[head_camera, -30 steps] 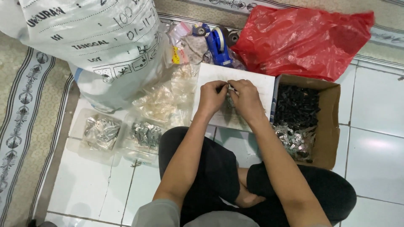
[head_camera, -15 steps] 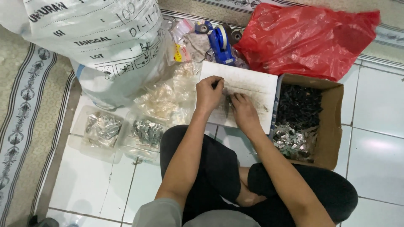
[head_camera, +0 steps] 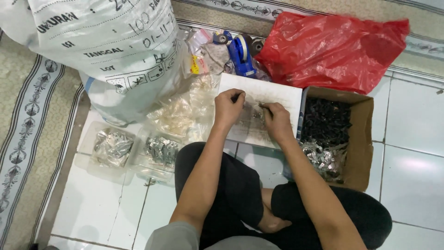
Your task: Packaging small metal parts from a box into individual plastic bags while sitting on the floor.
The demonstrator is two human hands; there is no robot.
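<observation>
A white board [head_camera: 277, 92] lies on the tiled floor in front of my crossed legs, with small metal parts [head_camera: 249, 121] scattered on it. My left hand [head_camera: 227, 109] hovers over the board's left side, its fingers pinched on a small dark part near the top edge. My right hand [head_camera: 278, 122] rests on the board's right half, fingertips closed on a small metal part among the loose ones. The two hands are a short way apart.
Right of the board is a cardboard box [head_camera: 363, 139] with black parts [head_camera: 326, 118] and silver parts [head_camera: 323, 157]. Behind lie a red plastic bag [head_camera: 333, 46] and blue tape dispenser [head_camera: 241, 53]. A big white sack [head_camera: 106, 51], clear bags [head_camera: 178, 115] and two clear trays [head_camera: 111, 148] of metal pieces sit left.
A second ago both hands met at one spot over the board. They have since parted: the left stayed near the top edge, the right dropped lower onto the loose parts.
</observation>
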